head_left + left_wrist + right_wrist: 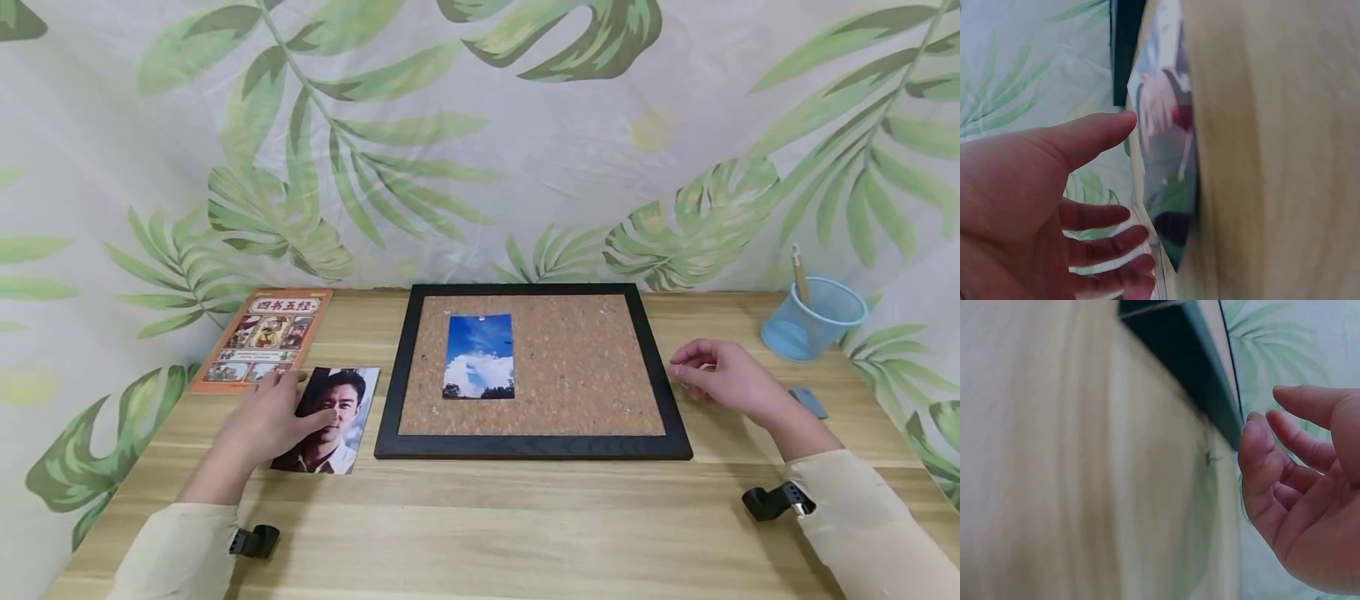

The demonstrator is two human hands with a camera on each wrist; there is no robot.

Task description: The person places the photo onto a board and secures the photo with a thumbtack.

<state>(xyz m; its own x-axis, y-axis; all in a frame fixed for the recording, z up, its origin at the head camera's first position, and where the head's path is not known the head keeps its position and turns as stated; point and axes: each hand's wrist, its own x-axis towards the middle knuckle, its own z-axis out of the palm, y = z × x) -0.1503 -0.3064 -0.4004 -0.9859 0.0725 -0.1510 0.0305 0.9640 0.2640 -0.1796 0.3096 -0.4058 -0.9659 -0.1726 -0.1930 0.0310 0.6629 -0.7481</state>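
Note:
My left hand point(266, 417) hovers over or touches the left part of a portrait photo point(345, 437), its thumb reaching across the picture; contact cannot be told. In the left wrist view the thumb and fingers stand apart beside the photo point(1169, 165). To its right lies a black-framed corkboard point(577, 375), with a sky photo point(480, 358) fixed by a small pin at its top edge. My right hand point(727, 379) is beside the board's right edge, fingers loosely bent. In the right wrist view nothing shows between thumb and fingers; a tiny pin-like thing point(1210, 459) lies on the table.
An orange book point(262, 342) lies behind my left hand. A light blue mesh pen cup point(810, 325) with a pencil point(800, 279) stands at the back right. A grey-blue eraser-like block point(808, 402) lies by my right wrist. A leaf-patterned cloth point(555, 167) hangs behind the wooden table point(525, 525).

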